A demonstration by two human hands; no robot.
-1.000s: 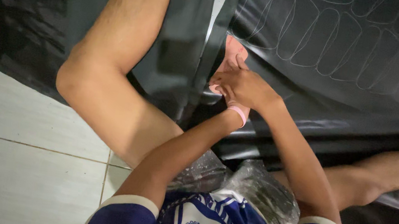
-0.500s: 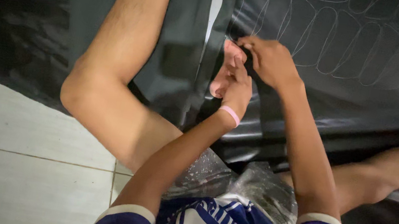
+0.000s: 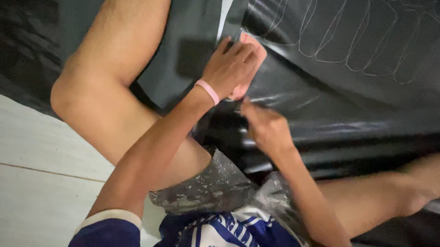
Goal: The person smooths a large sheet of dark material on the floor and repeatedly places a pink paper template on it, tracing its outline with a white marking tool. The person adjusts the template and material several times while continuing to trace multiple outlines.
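I sit on the floor with my legs spread over a black glossy sheet [image 3: 351,102] that carries thin white traced outlines [image 3: 338,31]. My left hand [image 3: 232,68], with a pink wristband [image 3: 208,91], lies curled over a flat pinkish piece [image 3: 255,44] and presses it onto the sheet's left edge. My right hand [image 3: 266,127] is blurred, just below and to the right of the left hand, over the sheet, with its fingers drawn in. I cannot tell whether it holds anything.
My bare left leg [image 3: 112,67] bends across a dark green-grey sheet [image 3: 186,37]. The right leg [image 3: 427,177] stretches out to the right. White floor tiles [image 3: 4,167] show at the lower left. Grey patterned shorts [image 3: 216,187] and a blue shirt [image 3: 225,246] fill the bottom.
My right hand has dropped from above the left hand toward my body. The left hand has stayed on the pinkish piece. The camera has moved closer to the sheet.
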